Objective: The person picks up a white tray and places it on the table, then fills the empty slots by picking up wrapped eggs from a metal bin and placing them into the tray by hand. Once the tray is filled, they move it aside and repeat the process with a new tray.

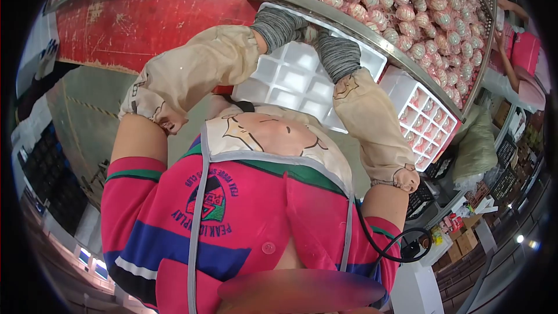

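Both hands wear grey striped gloves and meet over the far edge of a white tray (297, 75) divided into square compartments. My left hand (280, 26) reaches in from the left, my right hand (339, 57) from the right. A small round wrapped item (311, 34) shows between them, close to the fingers of both hands. The fingers are mostly hidden, so their grip on it cannot be made out. The tray's visible near compartments hold nothing.
A metal-edged bin (349, 14) of net-wrapped balls (407, 11) borders the tray beyond. Right of it stands another divided tray (422, 121) holding wrapped balls. A red table (157, 14) lies left. Another person (520, 52) is at the far right.
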### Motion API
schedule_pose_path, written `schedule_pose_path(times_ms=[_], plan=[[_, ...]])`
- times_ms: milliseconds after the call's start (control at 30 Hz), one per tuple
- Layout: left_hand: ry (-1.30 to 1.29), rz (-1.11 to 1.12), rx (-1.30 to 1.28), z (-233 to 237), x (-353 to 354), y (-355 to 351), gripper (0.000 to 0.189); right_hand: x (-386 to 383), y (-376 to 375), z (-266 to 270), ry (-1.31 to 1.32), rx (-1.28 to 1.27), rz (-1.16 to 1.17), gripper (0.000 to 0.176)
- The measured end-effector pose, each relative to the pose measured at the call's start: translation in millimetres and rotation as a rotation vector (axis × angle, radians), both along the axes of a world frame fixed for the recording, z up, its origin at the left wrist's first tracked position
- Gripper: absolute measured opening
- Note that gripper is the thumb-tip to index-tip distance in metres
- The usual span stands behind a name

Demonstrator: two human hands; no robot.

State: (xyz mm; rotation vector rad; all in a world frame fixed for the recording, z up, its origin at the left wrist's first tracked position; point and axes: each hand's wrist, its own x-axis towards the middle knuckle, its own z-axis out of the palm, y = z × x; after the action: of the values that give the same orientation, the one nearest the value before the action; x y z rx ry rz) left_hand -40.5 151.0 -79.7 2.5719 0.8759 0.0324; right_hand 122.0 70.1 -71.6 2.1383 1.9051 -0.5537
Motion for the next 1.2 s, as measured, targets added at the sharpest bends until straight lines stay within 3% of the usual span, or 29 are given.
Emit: schedule_pose_path(times_ms=[133, 200, 267, 333, 367, 400, 433, 500, 567, 600, 667, 700, 767, 800, 900, 933, 1000, 1033, 1067, 1100, 1133, 1200], plan=[[0.087, 0.098, 0.061, -22.6, 16.1, 4.0, 0.029, -1.8, 7.2, -5.5, 0.0, -0.102, -0.001, 0.042], [0.138, 0.142, 0.088, -28.8, 19.6, -0.6, 0.029, 3.0, 5.4, -32.4, -0.015, 0.114, 0.039, 0.04], [0.071, 0.11, 0.212, -27.5, 12.9, -6.5, 0.031, 9.6, 1.6, -39.4, 0.072, 0.213, -0.094, 0.037], [-0.004, 0.084, 0.344, -22.0, 14.9, -4.2, 0.033, 11.8, 5.3, 39.3, 0.134, 0.191, 0.348, 0.037], [-0.018, 0.138, 0.336, -20.6, 16.4, -4.2, 0.034, 21.7, 8.5, 51.2, 0.393, 0.076, 0.261, 0.04], [-0.03, 0.192, 0.322, -19.3, 16.7, -6.9, 0.036, 34.2, 15.8, 55.7, 0.506, 0.184, 0.113, 0.04], [0.261, 0.075, 0.058, -2.2, 15.1, -3.9, 0.036, 45.2, 27.3, 58.5, 0.618, 0.288, -0.04, 0.041], [0.3, 0.055, 0.006, 9.0, 16.1, -3.7, 0.034, 56.6, 66.8, 79.6, 0.375, 0.433, -0.307, 0.039], [0.306, 0.045, -0.016, 11.3, 16.5, -1.5, 0.032, 101.4, 113.4, 15.3, 0.136, 0.548, -0.055, 0.039], [0.281, 0.051, 0.016, 8.7, 15.6, -2.0, 0.032, 101.3, 116.5, 2.3, 0.135, 0.558, -0.048, 0.039], [0.213, 0.066, 0.094, 3.3, 14.0, -3.6, 0.03, 99.3, 122.0, -12.8, -0.229, 0.445, -0.041, 0.04], [0.19, 0.072, 0.122, 0.3, 13.5, -4.3, 0.03, 100.2, 127.4, -11.5, -0.233, 0.453, -0.035, 0.04], [0.142, 0.089, 0.16, -6.4, 12.7, -5.5, 0.029, 102.4, 134.5, -7.8, -0.06, 0.115, -0.123, 0.04], [0.12, 0.095, 0.175, -8.1, 11.9, -5.9, 0.028, 100.9, 132.6, -4.2, -0.071, 0.116, -0.111, 0.04], [0.04, 0.094, 0.214, -7.7, 9.9, -5.3, 0.026, 98.4, 111.3, 13.5, -0.016, 0.513, -0.155, 0.032], [0.004, 0.089, 0.236, -6.3, 7.7, -4.5, 0.026, 101.1, 103.5, 19.8, -0.022, 0.516, -0.145, 0.032], [-0.113, 0.074, 0.299, -2.6, 4.2, -4.1, 0.025, 107.4, 79.4, 33.9, 0.233, 0.93, -0.061, 0.025], [-0.189, 0.06, 0.342, -1.1, 2.4, -5.0, 0.024, 102.7, 64.5, 45.0, 0.229, 0.932, -0.066, 0.025], [-0.304, 0.045, 0.364, -2.9, -0.6, -8.8, 0.023, 98.2, 48.7, 56.5, 0.514, 0.842, -0.3, 0.023], [-0.498, 0.075, 0.24, -24.6, -10.5, -14.0, 0.023, 93.1, 33.1, 68.9, 0.792, 0.733, -0.535, 0.02], [-0.499, 0.063, 0.231, -10.1, -9.5, -22.9, 0.023, 89.1, 17.2, 80.4, 0.786, 0.734, -0.55, 0.02], [-0.635, 0.533, -1.002, 23.6, -10.7, -43.6, 0.024, 80.1, -10.1, 98.0, 1.103, 0.568, -0.662, 0.02]])
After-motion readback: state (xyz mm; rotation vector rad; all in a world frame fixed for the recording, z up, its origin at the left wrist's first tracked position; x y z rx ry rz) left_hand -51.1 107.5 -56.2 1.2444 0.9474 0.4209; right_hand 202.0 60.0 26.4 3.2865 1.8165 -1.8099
